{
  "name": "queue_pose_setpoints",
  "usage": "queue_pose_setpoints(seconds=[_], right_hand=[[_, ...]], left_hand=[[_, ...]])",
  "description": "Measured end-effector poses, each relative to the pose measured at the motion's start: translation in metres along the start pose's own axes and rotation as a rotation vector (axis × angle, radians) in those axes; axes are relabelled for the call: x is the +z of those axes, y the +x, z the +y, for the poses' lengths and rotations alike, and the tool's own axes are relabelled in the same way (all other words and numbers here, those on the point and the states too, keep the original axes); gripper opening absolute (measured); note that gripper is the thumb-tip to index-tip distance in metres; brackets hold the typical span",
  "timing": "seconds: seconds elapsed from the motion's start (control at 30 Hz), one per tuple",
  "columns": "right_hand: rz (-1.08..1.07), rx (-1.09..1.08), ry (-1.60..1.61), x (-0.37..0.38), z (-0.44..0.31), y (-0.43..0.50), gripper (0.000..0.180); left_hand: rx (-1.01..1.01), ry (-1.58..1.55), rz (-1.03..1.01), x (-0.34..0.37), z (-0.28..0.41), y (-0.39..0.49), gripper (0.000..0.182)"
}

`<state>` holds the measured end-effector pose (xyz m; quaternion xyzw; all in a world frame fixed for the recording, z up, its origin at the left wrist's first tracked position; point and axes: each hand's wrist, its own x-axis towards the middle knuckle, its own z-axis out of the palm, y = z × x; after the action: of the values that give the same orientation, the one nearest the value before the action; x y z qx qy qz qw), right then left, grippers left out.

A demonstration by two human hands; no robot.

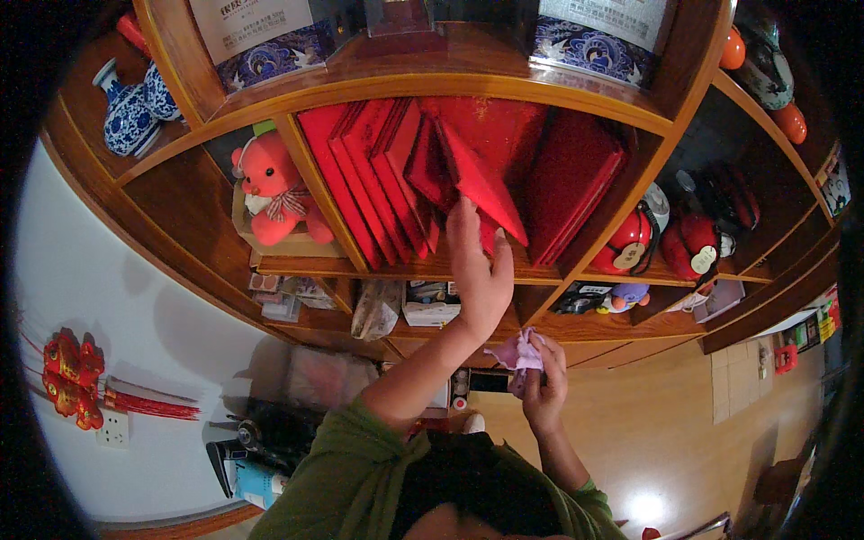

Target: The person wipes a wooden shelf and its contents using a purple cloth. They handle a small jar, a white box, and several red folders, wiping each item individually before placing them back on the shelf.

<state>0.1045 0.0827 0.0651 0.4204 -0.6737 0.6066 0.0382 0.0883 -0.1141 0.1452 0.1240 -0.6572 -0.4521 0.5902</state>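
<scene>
My left hand reaches into a wooden shelf compartment, fingers on the lower edge of a tilted red folder. The thumb lies along its right side, and part of the fingers is hidden behind the cover. Left of it several red hardcover folders stand in a leaning row. More red folders lean against the compartment's right side, and a red panel shows at the back. Lower down, in front of the cabinet, my right hand grips a crumpled lilac cloth.
A pink plush bear sits in the left compartment; red gourd-shaped ornaments stand at right. Printed boxes occupy the shelf above, a blue-and-white vase the upper left. Small boxes fill the shelf below.
</scene>
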Motion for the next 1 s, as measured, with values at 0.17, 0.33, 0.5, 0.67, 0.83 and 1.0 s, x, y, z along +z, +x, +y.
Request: queue_pose_setpoints(seconds=[0.17,0.33,0.5,0.67,0.83,1.0], right_hand=[[-0.002,-0.014,0.002,-0.002,0.002,-0.002,0.039],[0.014,0.013,0.007,-0.006,-0.001,-0.006,0.041],[0.054,0.048,-0.020,-0.012,-0.003,-0.006,0.040],[0.187,0.102,0.161,-0.019,0.005,0.007,0.037],[0.286,0.214,0.364,-0.002,0.003,0.017,0.045],[0.100,-0.022,-0.025,-0.001,-0.007,0.021,0.046]], left_hand=[[-0.285,-0.461,0.093,0.030,-0.022,0.013,0.054],[-0.360,-0.447,0.125,0.028,-0.032,0.019,0.038],[-0.392,-0.313,0.003,-0.030,0.015,-0.011,0.033],[-0.562,-0.542,-0.026,-0.098,0.051,-0.035,0.038],[-0.514,-0.375,-0.275,-0.118,0.053,-0.063,0.048],[-0.901,-0.931,-0.163,-0.124,0.064,-0.074,0.044]])
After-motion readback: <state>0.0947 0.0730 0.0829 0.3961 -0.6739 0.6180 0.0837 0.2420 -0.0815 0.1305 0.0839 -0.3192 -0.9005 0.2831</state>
